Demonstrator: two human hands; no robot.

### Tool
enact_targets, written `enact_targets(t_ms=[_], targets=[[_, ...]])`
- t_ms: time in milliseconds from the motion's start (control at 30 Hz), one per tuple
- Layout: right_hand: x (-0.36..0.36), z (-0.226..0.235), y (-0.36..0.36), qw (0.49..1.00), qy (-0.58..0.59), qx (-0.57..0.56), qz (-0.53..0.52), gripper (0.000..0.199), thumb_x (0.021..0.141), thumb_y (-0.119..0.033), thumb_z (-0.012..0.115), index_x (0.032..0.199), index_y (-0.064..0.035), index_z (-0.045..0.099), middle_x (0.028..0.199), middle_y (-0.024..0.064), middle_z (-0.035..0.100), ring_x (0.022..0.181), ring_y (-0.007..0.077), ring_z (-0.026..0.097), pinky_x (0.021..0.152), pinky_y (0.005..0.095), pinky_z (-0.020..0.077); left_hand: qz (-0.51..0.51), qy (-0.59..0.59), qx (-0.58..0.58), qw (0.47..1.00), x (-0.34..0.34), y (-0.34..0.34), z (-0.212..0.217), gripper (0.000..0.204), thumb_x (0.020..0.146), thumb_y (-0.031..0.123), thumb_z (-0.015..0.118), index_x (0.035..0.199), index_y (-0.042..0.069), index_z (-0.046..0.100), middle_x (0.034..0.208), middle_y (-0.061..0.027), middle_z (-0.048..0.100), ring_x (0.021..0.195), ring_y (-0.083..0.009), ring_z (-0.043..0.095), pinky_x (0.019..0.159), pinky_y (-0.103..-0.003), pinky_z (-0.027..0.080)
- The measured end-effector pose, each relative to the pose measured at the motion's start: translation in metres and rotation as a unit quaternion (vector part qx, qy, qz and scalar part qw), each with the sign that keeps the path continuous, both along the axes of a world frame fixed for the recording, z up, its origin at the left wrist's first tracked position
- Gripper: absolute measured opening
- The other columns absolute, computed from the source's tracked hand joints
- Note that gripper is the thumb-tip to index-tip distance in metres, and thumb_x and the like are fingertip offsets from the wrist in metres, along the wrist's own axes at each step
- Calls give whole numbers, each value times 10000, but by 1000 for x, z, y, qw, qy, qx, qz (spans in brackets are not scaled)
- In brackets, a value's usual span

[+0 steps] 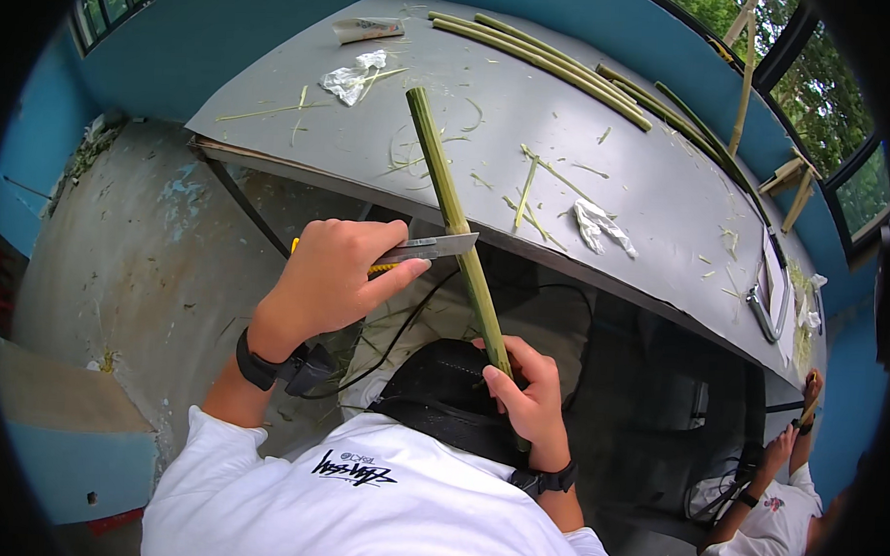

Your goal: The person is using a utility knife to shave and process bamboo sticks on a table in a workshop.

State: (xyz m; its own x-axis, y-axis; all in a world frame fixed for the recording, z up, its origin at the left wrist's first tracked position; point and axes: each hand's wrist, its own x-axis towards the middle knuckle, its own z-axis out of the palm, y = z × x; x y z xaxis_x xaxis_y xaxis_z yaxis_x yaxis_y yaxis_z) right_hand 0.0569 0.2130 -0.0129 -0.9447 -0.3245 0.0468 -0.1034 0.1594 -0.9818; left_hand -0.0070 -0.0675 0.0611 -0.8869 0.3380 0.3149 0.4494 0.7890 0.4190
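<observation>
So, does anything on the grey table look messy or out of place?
Yes. Thin green shavings lie scattered across the grey table, with crumpled white scraps among them. The left hand holds a utility knife against a green stalk gripped by the right hand.

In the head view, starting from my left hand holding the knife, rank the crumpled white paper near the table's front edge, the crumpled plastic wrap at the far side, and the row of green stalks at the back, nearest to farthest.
From the left hand:
1. Crumpled white paper, to the right near the table's front edge.
2. Crumpled plastic wrap, straight ahead on the far side.
3. Row of green stalks, at the back right.
</observation>
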Motion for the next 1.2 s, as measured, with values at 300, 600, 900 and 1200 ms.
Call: enact_targets(t_ms=[300, 600, 900, 1200], targets=[[-1, -1, -3, 999, 30, 18, -18, 298, 903, -62, 723, 1178, 47, 686, 804, 80, 677, 686, 119, 629, 659, 247, 473, 4, 13, 1, 1000, 0, 0, -3, 366, 920, 348, 703, 808, 22, 578, 685, -168, 570, 633, -392, 569, 577, -433, 420], [-1, -7, -1, 998, 53, 39, -23, 319, 890, -80, 752, 1171, 50, 676, 857, 114, 709, 729, 159, 672, 707, 270, 508, 18, 28, 16, 999, 0, -3, -3, 351, 927, 338, 700, 830, 16, 598, 684, -164, 575, 633, -392, 573, 579, -438, 423], [-2, -8, -3, 995, 88, 45, -31, 350, 866, -92, 776, 1170, 54, 686, 877, 140, 724, 748, 191, 697, 720, 286, 524, 17, 29, 4, 999, -1, -4, -3, 415, 941, 409, 687, 769, 45, 586, 605, -155, 549, 588, -384, 570, 540, -452, 404], [-3, -6, -4, 989, 127, 62, -46, 382, 858, -80, 780, 1207, 53, 699, 844, 139, 735, 700, 189, 708, 682, 285, 531, 37, -6, -3, 999, 4, 0, 3, 384, 938, 360, 685, 791, 20, 580, 659, -168, 554, 620, -390, 561, 568, -442, 405]])
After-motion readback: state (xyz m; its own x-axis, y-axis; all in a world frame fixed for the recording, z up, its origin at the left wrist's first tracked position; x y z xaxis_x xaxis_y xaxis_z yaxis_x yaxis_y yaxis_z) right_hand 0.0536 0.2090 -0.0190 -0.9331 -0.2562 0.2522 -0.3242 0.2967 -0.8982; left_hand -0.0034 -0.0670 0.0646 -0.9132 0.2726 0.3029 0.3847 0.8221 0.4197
